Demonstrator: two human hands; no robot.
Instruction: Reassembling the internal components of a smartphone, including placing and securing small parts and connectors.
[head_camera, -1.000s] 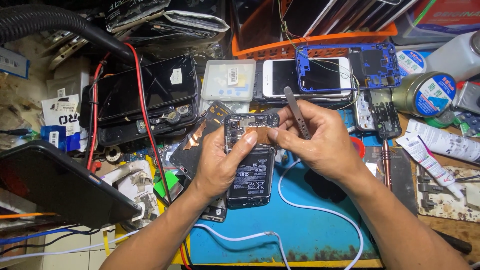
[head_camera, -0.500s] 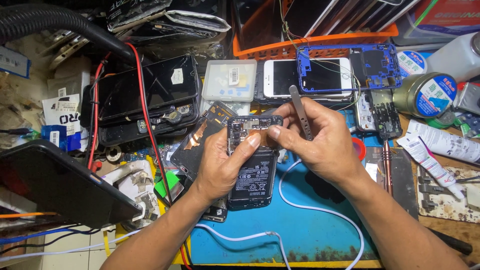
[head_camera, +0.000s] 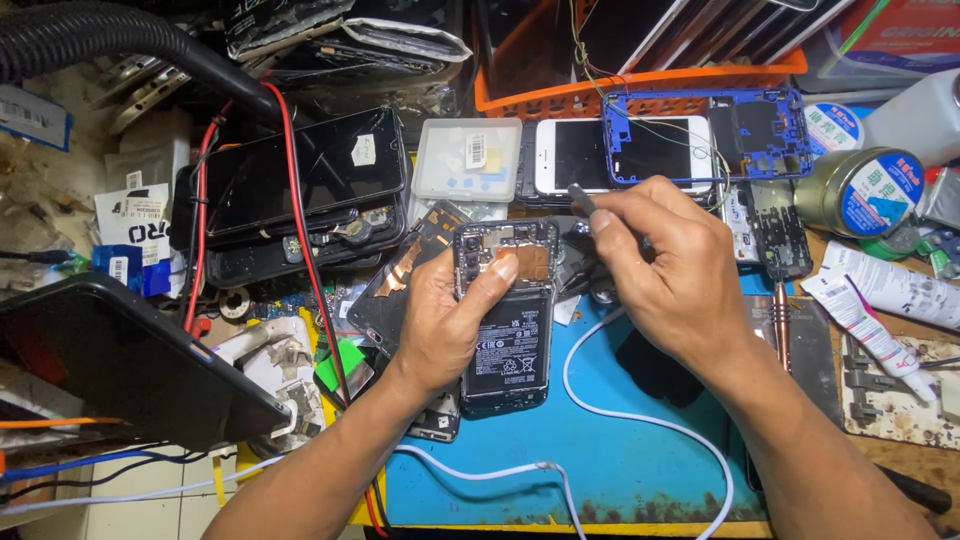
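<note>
An opened smartphone (head_camera: 508, 330) with its back cover off shows a black battery and a circuit board at the top. My left hand (head_camera: 448, 322) grips its left side, thumb resting on the board. My right hand (head_camera: 668, 268) hovers to the right of the phone's top and pinches grey tweezers (head_camera: 580, 197), whose upper end pokes up above my fingers. The tweezer tips are hidden behind my hand. The phone lies over a blue work mat (head_camera: 620, 450).
A white cable (head_camera: 640, 415) loops across the mat. Behind are a white phone (head_camera: 578, 155), a blue phone frame (head_camera: 700, 135), a clear plastic box (head_camera: 468, 160), stacked black phones (head_camera: 300, 190), an orange basket (head_camera: 640, 85), round tins (head_camera: 868, 192), glue tubes (head_camera: 870, 325) and a metal screwdriver (head_camera: 781, 325).
My right hand has drawn slightly right and away from the phone's top, turning the tweezers more upright. My left hand still holds the phone in the same spot.
</note>
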